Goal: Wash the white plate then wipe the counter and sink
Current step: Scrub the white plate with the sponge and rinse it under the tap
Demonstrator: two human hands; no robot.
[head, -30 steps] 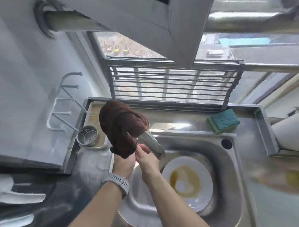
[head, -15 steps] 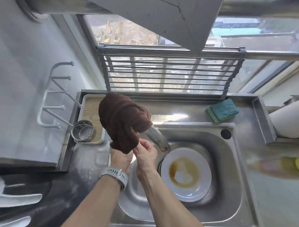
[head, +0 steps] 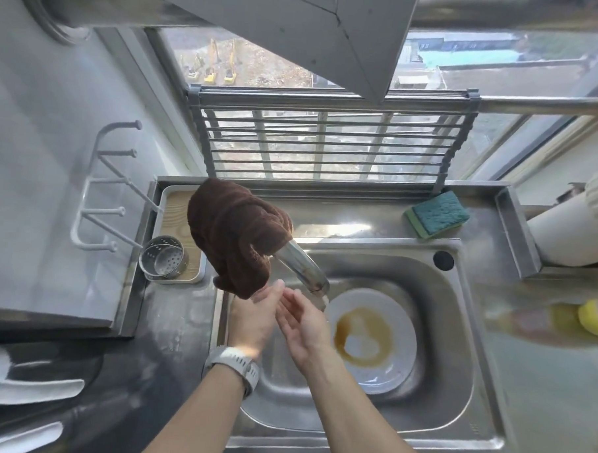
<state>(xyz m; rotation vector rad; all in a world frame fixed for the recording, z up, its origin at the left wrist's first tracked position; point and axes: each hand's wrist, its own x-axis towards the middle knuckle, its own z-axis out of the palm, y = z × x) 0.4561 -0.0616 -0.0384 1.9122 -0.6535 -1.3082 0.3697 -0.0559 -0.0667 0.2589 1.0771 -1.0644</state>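
Observation:
A white plate (head: 396, 364) with a brown sauce stain lies flat in the steel sink (head: 450, 335). A brown cloth (head: 232, 230) is draped over the faucet (head: 302, 266), whose spout points down over the plate's left rim. My left hand (head: 254, 318), with a white watch on the wrist, and my right hand (head: 303, 324) are held together palm to palm over the sink's left side, just below the cloth's hanging end. Both have straight fingers and hold nothing.
A green sponge (head: 437, 213) lies on the steel ledge behind the sink. A perforated steel cup (head: 164, 258) stands on a tray at the left. A yellow sponge (head: 595, 316) sits on the counter at the right edge. A white container (head: 575, 231) stands at far right.
My hands have come down off the faucet's base and the cloth's end, and now sit palm to palm with fingers straight. The view has tilted slightly.

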